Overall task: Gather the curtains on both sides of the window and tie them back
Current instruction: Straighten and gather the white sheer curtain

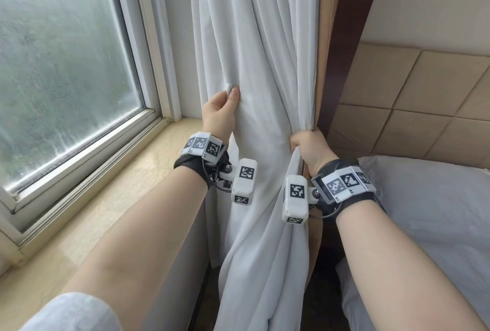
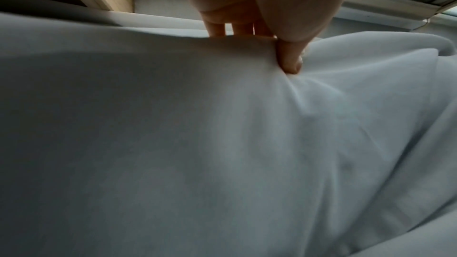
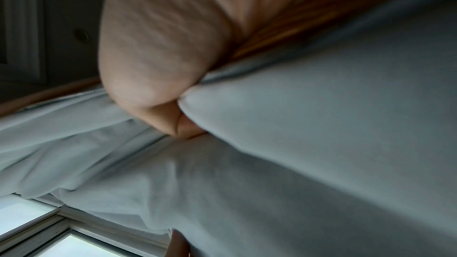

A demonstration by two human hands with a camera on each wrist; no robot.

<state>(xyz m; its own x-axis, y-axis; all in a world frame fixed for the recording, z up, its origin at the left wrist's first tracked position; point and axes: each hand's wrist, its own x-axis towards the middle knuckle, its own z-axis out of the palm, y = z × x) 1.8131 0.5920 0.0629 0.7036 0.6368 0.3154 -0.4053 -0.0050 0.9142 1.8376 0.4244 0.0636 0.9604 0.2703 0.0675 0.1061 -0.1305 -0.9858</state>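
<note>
Both-handed, left grip (image 1: 220,113) and right grip (image 1: 310,149) pinching curtain (image 1: 265,65), window (image 1: 66,65) alongside.

Curtain (image 1: 254,52) hangs between window (image 1: 66,65) and bed (image 1: 437,211).

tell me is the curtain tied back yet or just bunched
Just bunched. The curtain hangs in folds, gripped by the left hand and right hand; no tie shows.

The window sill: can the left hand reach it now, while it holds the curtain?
Probably yes, but not freely. The left hand pinches the white curtain just above the window sill, and nothing lies between them. To touch the sill, it would likely have to let go of the fabric first.
</note>
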